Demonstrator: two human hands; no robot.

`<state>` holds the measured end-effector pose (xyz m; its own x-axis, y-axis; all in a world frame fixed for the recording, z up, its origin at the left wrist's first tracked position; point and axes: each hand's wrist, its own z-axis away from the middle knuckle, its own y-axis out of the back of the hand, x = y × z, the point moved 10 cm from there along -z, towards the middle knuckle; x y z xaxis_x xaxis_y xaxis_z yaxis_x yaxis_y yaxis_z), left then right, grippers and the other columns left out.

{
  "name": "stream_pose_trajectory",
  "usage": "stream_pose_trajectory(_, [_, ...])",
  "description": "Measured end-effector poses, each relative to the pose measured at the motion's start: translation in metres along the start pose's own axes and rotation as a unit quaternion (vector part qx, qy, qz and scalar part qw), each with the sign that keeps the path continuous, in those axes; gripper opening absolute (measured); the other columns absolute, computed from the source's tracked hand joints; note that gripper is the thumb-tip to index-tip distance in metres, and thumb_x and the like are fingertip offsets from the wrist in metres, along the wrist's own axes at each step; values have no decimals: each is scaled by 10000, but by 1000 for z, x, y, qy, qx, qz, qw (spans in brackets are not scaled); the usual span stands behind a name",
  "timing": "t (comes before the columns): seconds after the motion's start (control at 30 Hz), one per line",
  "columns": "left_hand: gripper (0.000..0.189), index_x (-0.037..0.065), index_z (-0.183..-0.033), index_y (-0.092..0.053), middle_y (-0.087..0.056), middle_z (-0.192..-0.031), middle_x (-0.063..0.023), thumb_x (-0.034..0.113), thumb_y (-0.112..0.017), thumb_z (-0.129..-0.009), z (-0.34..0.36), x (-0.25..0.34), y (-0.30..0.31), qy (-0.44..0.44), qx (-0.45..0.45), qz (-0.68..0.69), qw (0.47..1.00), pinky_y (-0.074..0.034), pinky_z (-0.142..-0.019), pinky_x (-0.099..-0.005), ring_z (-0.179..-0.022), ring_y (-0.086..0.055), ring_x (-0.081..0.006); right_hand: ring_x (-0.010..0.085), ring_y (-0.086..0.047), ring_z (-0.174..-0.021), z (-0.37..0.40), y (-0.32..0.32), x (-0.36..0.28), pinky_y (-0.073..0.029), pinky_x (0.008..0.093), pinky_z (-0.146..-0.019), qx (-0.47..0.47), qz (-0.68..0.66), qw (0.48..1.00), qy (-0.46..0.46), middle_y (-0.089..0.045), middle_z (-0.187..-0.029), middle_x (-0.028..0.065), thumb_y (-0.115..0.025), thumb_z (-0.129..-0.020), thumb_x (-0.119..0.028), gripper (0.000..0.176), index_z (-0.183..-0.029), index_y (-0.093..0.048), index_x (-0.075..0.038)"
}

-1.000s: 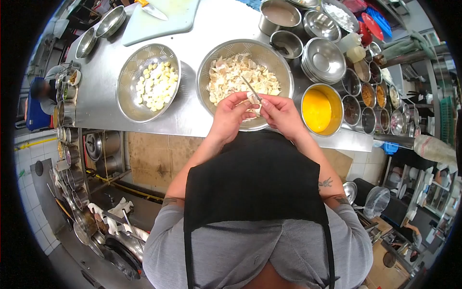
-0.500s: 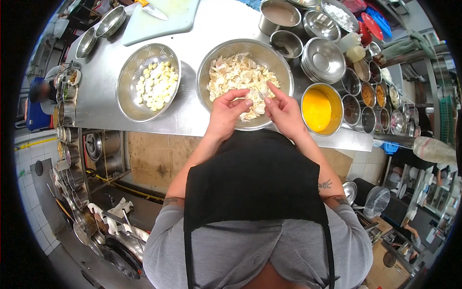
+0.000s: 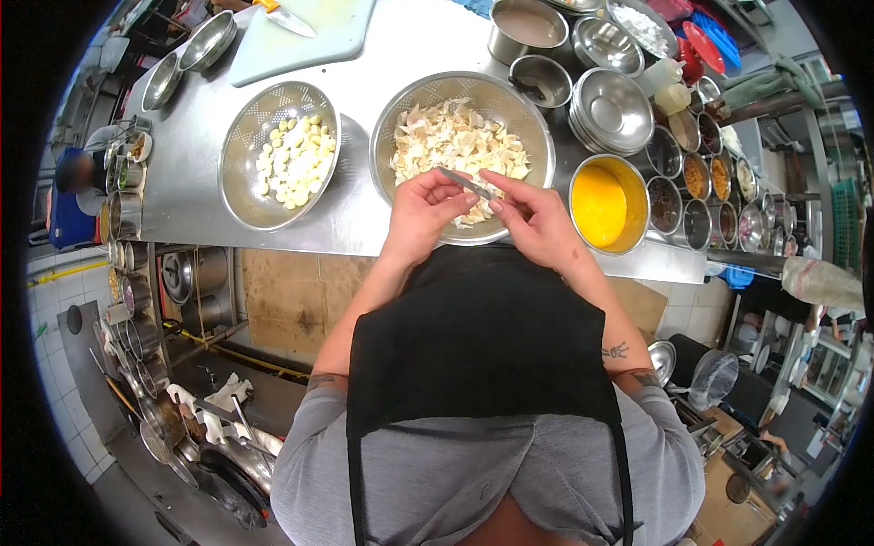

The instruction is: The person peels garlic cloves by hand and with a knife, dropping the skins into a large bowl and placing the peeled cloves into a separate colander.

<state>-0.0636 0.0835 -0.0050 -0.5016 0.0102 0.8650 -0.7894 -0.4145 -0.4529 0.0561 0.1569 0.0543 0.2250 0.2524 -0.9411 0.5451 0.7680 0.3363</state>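
Both of my hands are over the near part of a perforated metal bowl [image 3: 387, 173] of garlic cloves and papery skins [image 3: 460, 141]. My left hand [image 3: 426, 211] is closed on a small grey blade [image 3: 462, 182] that slants across toward the other hand. My right hand [image 3: 535, 218] is pinched at the blade's far end; whatever small piece it holds is hidden by the fingers. To the left, a second perforated bowl [image 3: 238, 182] holds pale peeled cloves [image 3: 296, 159].
A pot of yellow liquid [image 3: 598, 205] stands right of my right hand. Stacked metal bowls [image 3: 615, 111] and many small containers fill the right side. A cutting board [image 3: 328, 41] with an orange-handled knife [image 3: 289, 20] lies at the back left. People are partly visible at the far right.
My hands have drawn slightly closer together, and the right has shifted left and down. The grey blade now shows between them.
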Motion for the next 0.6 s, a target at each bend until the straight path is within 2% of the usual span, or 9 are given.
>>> stream_pose_trajectory(0.13, [223,-23,-1038,-629,-679,-931,-65,-65,-679,-825,1,6,-3,-15,-14,-21,1000,-528,-791,-236,-862,-642,-107,73,-527,-629,-1,-2,2,-456,248,-613,-6,6,1000,29,-660,-737,102,-590,-924,-83,325,-1247,-621,-81])
stream_pose_trajectory(0.23, [234,-21,-1049,-628,-682,-944,-74,-63,-678,-824,2,9,-3,-37,-35,-36,998,-531,-777,-240,-866,-642,-114,72,-553,-711,0,-4,1,-468,245,-670,-23,-38,999,19,-702,-874,95,-572,-941,-85,287,-1218,-631,-41])
stream_pose_trajectory(0.33, [255,-25,-1079,-623,-680,-968,-76,-48,-677,-831,2,8,-4,-41,-59,-26,997,-531,-775,-244,-872,-641,-116,59,-520,-726,0,-4,13,-449,228,-663,-9,-94,996,-9,-669,-857,34,-545,-960,-81,286,-1231,-619,-25])
stream_pose_trajectory(0.43, [294,-23,-1137,-605,-675,-1000,-85,-23,-667,-850,0,0,-3,-18,-64,-4,998,-530,-780,-249,-897,-642,-128,45,-465,-688,-1,-6,25,-413,207,-619,-24,-182,980,-73,-581,-769,-22,-527,-974,-86,296,-1254,-605,-30])
stream_pose_trajectory(0.53, [329,-19,-1190,-581,-666,-1051,-101,-6,-650,-868,-2,-4,-7,10,-61,63,996,-532,-792,-262,-936,-646,-153,38,-422,-666,-3,-6,23,-380,194,-594,-32,-185,980,-71,-494,-722,-51,-511,-984,-92,308,-1277,-592,-45])
stream_pose_trajectory(0.6, [343,-17,-1213,-568,-657,-1095,-112,0,-640,-878,1,-3,-13,25,-58,119,991,-537,-807,-274,-964,-650,-174,40,-426,-666,-1,-8,19,-382,195,-594,-45,-181,979,-83,-500,-724,-49,-511,-986,-98,306,-1275,-592,-39])
